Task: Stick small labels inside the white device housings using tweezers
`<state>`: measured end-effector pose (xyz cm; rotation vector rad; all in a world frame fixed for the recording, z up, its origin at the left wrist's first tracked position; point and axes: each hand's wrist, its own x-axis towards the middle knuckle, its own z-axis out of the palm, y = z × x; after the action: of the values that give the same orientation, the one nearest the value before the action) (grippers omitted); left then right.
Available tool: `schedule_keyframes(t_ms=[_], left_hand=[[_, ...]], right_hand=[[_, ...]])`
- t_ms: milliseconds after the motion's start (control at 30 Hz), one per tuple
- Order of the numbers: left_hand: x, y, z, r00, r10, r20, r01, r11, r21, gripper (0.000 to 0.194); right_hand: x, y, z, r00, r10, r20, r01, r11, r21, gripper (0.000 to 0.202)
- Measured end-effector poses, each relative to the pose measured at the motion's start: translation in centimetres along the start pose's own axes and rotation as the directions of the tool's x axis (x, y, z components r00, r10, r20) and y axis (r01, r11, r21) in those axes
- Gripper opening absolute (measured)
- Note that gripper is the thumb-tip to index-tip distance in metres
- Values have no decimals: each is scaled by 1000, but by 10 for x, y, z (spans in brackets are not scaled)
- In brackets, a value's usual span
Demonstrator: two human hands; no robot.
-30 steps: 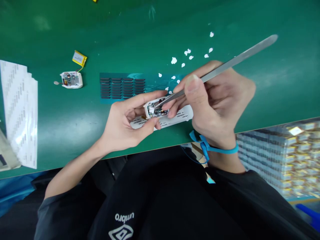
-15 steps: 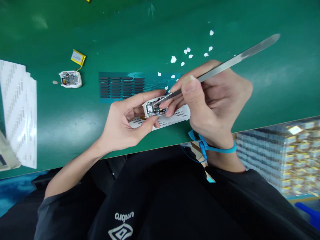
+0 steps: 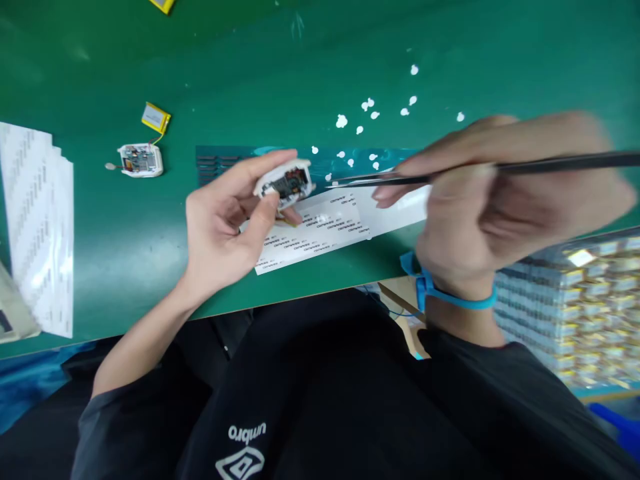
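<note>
My left hand (image 3: pixel 225 213) is closed on a small white plastic housing (image 3: pixel 260 184) with a circuit board inside, tilted between thumb and fingers. In my right hand (image 3: pixel 480 200), smeared by motion, is a pair of tweezers (image 3: pixel 415 179). Its two tips lie a little apart, to the right of the housing, with nothing visible between them. Below them on the bench lies a white printed sheet (image 3: pixel 320 233). Several small white round tabbed stickers (image 3: pixel 341 121) are scattered beyond. A blue sheet with dark strips (image 3: pixel 215 162) is partly covered by my left hand.
On the left, a second white housing (image 3: pixel 141 161) is wired to a yellow-edged battery (image 3: pixel 156 118). Further left lie white printed sheets (image 3: pixel 40 227). Another yellow piece (image 3: pixel 163 5) shows at the top edge. Stacked trays of parts (image 3: pixel 565 313) stand below the bench's right side.
The tweezers have come out of the housing as my right hand moved right and turned. My left hand has shifted left and up with the housing, tilting it and uncovering more printed sheet.
</note>
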<state>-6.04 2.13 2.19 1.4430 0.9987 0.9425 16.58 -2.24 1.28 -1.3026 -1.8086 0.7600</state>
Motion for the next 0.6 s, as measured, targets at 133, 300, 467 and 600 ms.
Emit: schedule_keyframes(t_ms=[133, 300, 467, 600], left_hand=[[7, 1, -9, 995, 92, -32, -91, 996, 8, 13], [15, 4, -29, 919, 227, 324, -315, 914, 253, 23], [21, 2, -38, 849, 257, 462, -491, 707, 510, 11], [22, -4, -36, 770, 291, 567, -607, 606, 514, 13]], right_hand=[[6, 5, -4, 999, -32, 21, 34, 997, -69, 17], [11, 19, -4, 987, -159, 5, 159, 983, -90, 17], [11, 25, -5, 981, -194, 24, 196, 973, -125, 17], [9, 25, -5, 964, -264, 22, 264, 951, -159, 22]])
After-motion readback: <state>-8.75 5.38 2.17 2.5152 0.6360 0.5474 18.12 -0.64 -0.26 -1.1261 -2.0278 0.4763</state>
